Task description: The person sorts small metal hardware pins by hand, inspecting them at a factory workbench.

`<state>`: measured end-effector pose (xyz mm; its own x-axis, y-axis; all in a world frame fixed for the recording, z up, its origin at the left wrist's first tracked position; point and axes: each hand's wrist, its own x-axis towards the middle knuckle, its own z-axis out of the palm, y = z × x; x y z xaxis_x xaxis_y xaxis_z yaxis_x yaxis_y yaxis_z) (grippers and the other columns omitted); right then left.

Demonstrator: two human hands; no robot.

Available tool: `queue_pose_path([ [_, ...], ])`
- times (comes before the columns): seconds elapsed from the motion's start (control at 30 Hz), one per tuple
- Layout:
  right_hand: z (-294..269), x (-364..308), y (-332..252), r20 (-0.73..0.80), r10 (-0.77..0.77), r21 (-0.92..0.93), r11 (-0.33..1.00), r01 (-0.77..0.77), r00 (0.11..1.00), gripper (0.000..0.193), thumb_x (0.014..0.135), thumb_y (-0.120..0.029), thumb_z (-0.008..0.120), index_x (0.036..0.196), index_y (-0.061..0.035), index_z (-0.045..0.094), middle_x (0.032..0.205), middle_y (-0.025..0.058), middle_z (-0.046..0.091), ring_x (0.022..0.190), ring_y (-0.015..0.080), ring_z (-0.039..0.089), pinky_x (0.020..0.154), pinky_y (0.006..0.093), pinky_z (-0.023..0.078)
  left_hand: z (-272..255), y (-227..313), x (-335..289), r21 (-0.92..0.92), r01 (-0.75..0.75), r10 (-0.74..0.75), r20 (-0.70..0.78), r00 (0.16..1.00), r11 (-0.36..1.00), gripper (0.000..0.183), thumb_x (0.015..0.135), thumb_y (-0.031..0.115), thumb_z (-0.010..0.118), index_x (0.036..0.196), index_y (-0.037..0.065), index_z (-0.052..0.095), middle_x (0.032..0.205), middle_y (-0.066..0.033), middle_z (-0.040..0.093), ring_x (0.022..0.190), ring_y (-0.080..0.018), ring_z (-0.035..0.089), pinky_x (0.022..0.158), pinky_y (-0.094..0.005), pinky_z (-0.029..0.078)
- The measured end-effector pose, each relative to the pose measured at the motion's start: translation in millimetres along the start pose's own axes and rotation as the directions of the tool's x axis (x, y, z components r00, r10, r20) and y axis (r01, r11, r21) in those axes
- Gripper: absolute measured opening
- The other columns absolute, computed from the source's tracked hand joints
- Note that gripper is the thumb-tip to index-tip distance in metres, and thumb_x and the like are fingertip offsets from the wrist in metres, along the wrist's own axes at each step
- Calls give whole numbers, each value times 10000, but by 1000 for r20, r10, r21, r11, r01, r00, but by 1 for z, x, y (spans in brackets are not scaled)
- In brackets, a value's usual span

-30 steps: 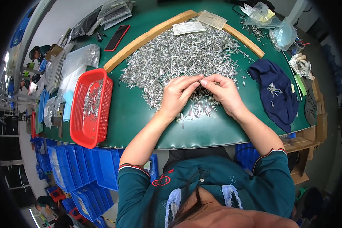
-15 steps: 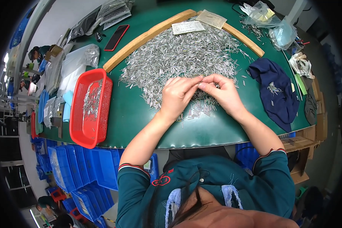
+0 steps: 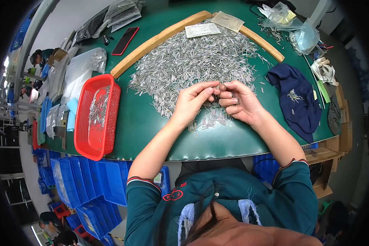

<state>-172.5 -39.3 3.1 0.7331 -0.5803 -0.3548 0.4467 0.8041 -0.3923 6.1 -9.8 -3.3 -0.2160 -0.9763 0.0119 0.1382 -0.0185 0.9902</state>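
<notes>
Both my hands hover over the near part of a wide pile of small silvery metal pins [image 3: 184, 61], fingertips almost meeting. My left hand [image 3: 192, 100] is closed in a pinch, thumb against forefinger, its palm side turned down. My right hand [image 3: 242, 101] is closed too, with curled fingers and the thumb raised by the forefinger. Whatever sits between the fingertips is too small to make out. A red perforated plastic basket [image 3: 81, 119] with some of the same pins in it stands left of my left hand.
Two wooden bars [image 3: 151, 45] border the pile's far side, with paper slips [image 3: 202, 30] on it. A phone [image 3: 125, 41] and plastic bags [image 3: 86, 61] lie left. On the right is a dark blue cloth [image 3: 301, 110] bearing several pins. Blue bins [image 3: 110, 180] stand below the table's left edge.
My right hand has turned, so its curled fingers now show. My left fingers have drawn in closer to the thumb. The pile and basket look the same.
</notes>
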Motion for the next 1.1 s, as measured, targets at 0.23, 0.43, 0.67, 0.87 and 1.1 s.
queue_pose_path([
  [0.23,7,-3,-1,-3,-69,-1,998,69,998,165,845,-250,529,823,-94,478,737,-15,425,525,17,354,342,124,193,-4,9,0,-223,137,-141,-1,990,965,299,889,118,521,1167,11,541,971,-58,620,782,-68,531,746,-204,449],
  [0.43,13,-4,8,-124,-54,-284,959,17,991,200,896,-240,524,913,-42,549,676,-52,389,506,-8,320,347,121,199,-8,10,1,-387,121,-125,16,992,914,318,892,122,516,1195,25,518,1012,-79,620,814,-71,553,763,-225,463],
  [0.67,11,-2,12,-64,-106,-342,937,78,992,125,873,-215,562,872,-92,544,662,-89,357,503,-25,280,382,134,171,3,3,0,-151,-3,3,-2,1000,989,301,895,118,508,1182,30,534,1093,-114,602,988,-145,566,903,-273,427],
  [0.87,8,-2,11,-92,-178,-409,904,126,980,117,863,-206,573,817,-109,528,628,-96,352,484,-23,261,385,152,159,2,-4,1,66,-134,131,52,990,989,266,890,99,505,1134,16,571,1131,-106,585,1077,-174,526,935,-287,402],
  [1.1,13,-6,9,-104,-260,-535,829,166,960,134,861,-219,577,824,-92,560,587,-105,353,459,-16,242,387,168,151,5,1,0,17,-99,98,46,994,995,259,889,93,502,1125,20,579,1161,-99,570,1091,-181,517,933,-293,396],
])
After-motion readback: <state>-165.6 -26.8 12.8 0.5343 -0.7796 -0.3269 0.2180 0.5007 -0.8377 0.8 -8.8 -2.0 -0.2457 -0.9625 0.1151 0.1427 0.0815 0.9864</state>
